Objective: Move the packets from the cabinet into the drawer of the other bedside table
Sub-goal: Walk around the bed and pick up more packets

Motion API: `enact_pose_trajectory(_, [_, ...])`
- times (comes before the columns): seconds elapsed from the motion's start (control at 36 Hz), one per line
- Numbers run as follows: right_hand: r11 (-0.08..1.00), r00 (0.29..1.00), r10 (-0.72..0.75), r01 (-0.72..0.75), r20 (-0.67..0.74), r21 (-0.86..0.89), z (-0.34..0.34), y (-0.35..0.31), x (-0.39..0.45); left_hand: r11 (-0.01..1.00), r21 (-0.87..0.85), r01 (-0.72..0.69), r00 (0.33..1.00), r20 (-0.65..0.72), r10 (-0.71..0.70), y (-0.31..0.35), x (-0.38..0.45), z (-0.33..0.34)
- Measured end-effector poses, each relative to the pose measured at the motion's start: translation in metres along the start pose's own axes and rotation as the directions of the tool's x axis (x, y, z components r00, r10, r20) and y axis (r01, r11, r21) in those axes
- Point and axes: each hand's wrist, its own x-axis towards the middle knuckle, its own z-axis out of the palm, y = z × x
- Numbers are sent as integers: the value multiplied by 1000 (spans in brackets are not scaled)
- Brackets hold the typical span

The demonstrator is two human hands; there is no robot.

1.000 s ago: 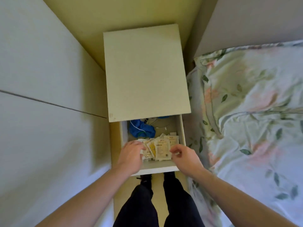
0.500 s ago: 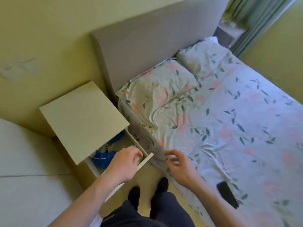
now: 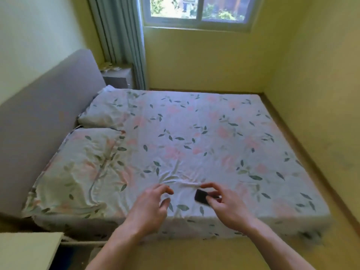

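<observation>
No packets show near my hands, and the drawer that holds them is out of view. Only a corner of the cream bedside table (image 3: 29,248) shows at the bottom left. A grey bedside table (image 3: 116,77) stands across the bed by the curtain, with pale items on top that are too blurred to name. My left hand (image 3: 152,207) hovers over the near edge of the bed (image 3: 194,145), fingers loosely curled and holding nothing. My right hand (image 3: 224,203) pinches a small black flat object (image 3: 200,195) that lies on the sheet.
The floral-sheeted bed fills the room's middle, with two pillows (image 3: 83,162) against a grey headboard (image 3: 42,106). A curtain (image 3: 124,41) and a window (image 3: 194,10) are at the far wall. A narrow strip of floor (image 3: 194,254) runs along the bed's near side.
My view swung right from the open drawer to the bed. Both hands left the packets in the drawer and moved over the bed; my right hand reached the black object.
</observation>
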Motion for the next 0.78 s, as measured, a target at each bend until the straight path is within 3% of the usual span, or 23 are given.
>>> enact_pose_trajectory(0.33, [993,969,115,-104,-217,62,-216,163,-87,948,46,-314,948,68,311,253,73,130])
enact_pose_trajectory(0.78, [966,862,221,-130,-456,221,-429,304,-108,845,101,-526,825,304,477,488,193,278])
